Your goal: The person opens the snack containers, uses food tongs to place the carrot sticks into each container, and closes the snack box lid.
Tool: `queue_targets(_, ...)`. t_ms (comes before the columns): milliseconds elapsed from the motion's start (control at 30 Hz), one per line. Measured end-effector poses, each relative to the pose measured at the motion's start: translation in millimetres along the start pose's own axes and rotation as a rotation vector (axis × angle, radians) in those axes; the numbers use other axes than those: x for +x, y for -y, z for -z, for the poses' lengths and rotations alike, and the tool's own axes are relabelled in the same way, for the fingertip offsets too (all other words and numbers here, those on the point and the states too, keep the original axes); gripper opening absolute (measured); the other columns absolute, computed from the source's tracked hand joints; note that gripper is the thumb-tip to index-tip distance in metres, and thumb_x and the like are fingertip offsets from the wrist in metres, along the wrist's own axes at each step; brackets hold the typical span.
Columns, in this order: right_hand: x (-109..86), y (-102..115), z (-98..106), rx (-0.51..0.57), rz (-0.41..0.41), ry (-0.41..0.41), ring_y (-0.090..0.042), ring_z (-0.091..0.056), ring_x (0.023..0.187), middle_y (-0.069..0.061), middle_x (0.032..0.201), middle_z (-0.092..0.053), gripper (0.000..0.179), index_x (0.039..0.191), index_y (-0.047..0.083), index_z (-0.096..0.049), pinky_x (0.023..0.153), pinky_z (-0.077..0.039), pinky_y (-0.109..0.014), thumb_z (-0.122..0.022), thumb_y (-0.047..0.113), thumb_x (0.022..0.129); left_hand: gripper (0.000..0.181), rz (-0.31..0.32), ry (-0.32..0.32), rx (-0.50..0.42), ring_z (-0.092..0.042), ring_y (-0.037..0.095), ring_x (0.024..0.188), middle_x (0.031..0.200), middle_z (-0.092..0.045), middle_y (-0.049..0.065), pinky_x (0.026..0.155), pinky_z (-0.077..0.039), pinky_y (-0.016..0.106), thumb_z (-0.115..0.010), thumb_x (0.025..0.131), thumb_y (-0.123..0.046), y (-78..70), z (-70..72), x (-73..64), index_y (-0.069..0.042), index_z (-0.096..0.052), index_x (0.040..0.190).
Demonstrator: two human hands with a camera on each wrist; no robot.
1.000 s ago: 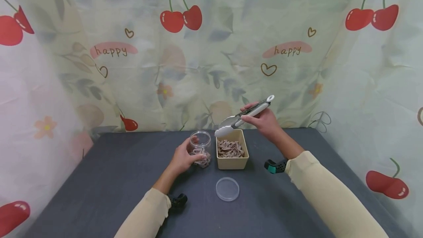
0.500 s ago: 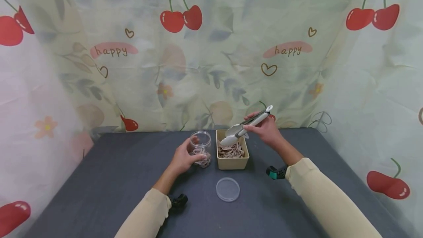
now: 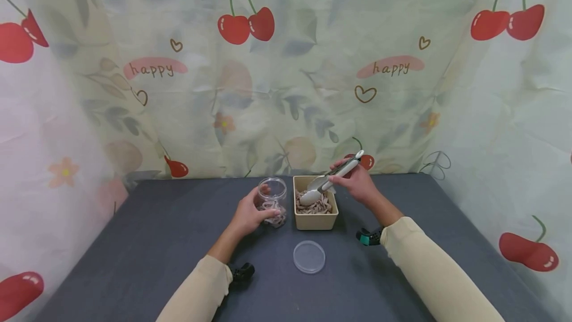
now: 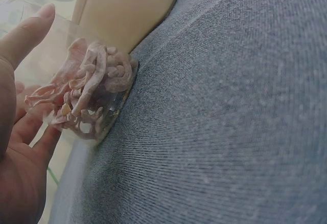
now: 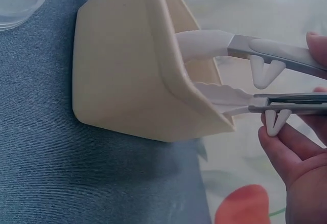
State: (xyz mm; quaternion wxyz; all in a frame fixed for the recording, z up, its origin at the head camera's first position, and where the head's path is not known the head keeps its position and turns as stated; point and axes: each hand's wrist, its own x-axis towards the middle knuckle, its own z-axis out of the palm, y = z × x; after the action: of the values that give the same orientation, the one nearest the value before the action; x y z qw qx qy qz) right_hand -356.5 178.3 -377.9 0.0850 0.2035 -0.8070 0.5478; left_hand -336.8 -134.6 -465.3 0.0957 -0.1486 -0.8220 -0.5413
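My left hand (image 3: 247, 212) curls round a clear jar (image 3: 273, 190) that stands uncapped on the table. Pale brownish-pink strips (image 4: 89, 81) lie in the lower part of the jar. Beside it on the right is a beige box (image 3: 315, 221) holding a heap of similar strips (image 3: 319, 206). With my right hand (image 3: 357, 183) I grip a pair of white and grey tongs (image 3: 341, 169). Their white heads dip inside the box; in the right wrist view the two arms stand apart. The box wall hides the tips there, so whether they touch strips cannot be seen.
A round clear lid (image 3: 309, 257) lies flat on the dark table (image 3: 178, 252) in front of the box. A printed curtain (image 3: 286, 73) hangs right behind the table's back edge and along both sides.
The right hand has lowered the tongs from above the box's back left rim down into the box onto the heap. The left hand and jar have stayed in place.
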Motion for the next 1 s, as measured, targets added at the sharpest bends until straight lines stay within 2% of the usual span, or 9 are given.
queue_targets(200, -9.7, 25.7, -4.1, -0.083, 0.032, 0.025, -0.037, -0.062, 0.100, -0.031, 0.116, -0.059, 0.037, 0.117, -0.013, -0.055, 0.080, -0.052, -0.036, -0.072, 0.001, 0.086, 0.073, 0.000, -0.001, 0.001, -0.057, 0.029, 0.118, 0.131, -0.059, 0.013, 0.097, -0.044, 0.045, -0.087, 0.073, -0.015, -1.7, -0.2, -0.7, -0.006, -0.051, 0.137)
queue_targets(300, -11.6, 30.4, -5.3, -0.119, 0.050, 0.028, -0.038, -0.062, 0.098, -0.031, 0.115, -0.060, 0.036, 0.116, -0.012, -0.055, 0.080, -0.052, -0.042, -0.071, 0.000, 0.087, 0.074, -0.002, -0.002, -0.007, -0.057, 0.028, 0.117, 0.131, -0.059, 0.013, 0.097, -0.044, 0.045, -0.087, 0.073, -0.014, -2.3, -0.1, -0.4, -0.005, -0.051, 0.137)
queue_targets(400, -8.0, 19.0, -5.9, -0.118, 0.060, 0.020, -0.038, -0.062, 0.098, -0.029, 0.113, -0.061, 0.035, 0.116, -0.011, -0.056, 0.081, -0.051, -0.045, -0.071, 0.002, 0.087, 0.074, -0.006, -0.001, -0.007, -0.057, 0.028, 0.116, 0.131, -0.060, 0.013, 0.096, -0.045, 0.044, -0.087, 0.073, -0.014, -2.8, -0.1, -0.2, -0.005, -0.051, 0.137)
queue_targets(567, -1.0, -3.7, -6.9, -0.133, 0.066, 0.007, -0.031, -0.064, 0.095, -0.021, 0.110, -0.064, 0.033, 0.114, -0.004, -0.060, 0.078, -0.051, -0.039, -0.074, 0.007, 0.086, 0.074, -0.008, -0.001, 0.007, -0.058, 0.027, 0.116, 0.130, -0.060, 0.012, 0.095, -0.045, 0.044, -0.087, 0.073, -0.017, -2.9, -0.6, -0.5, -0.005, -0.051, 0.137)
queue_targets(767, -0.7, -4.7, -8.6, -0.147, 0.084, -0.006, -0.027, -0.065, 0.092, -0.014, 0.105, -0.066, 0.030, 0.110, 0.001, -0.063, 0.077, -0.052, -0.039, -0.076, 0.010, 0.085, 0.075, 0.005, 0.002, 0.019, -0.057, 0.028, 0.116, 0.130, -0.060, 0.012, 0.096, -0.045, 0.045, -0.087, 0.073, -0.019, -1.7, -0.8, -0.6, -0.005, -0.051, 0.137)
queue_targets(1000, -1.1, 0.0, -8.4, -0.172, 0.104, -0.012, -0.029, -0.065, 0.094, -0.014, 0.106, -0.066, 0.029, 0.111, 0.001, -0.062, 0.079, -0.052, -0.044, -0.075, 0.011, 0.086, 0.074, 0.007, -0.001, 0.020, -0.057, 0.028, 0.117, 0.131, -0.060, 0.012, 0.096, -0.045, 0.045, -0.087, 0.073, -0.019, -1.8, -1.0, -1.0, -0.006, -0.052, 0.136)
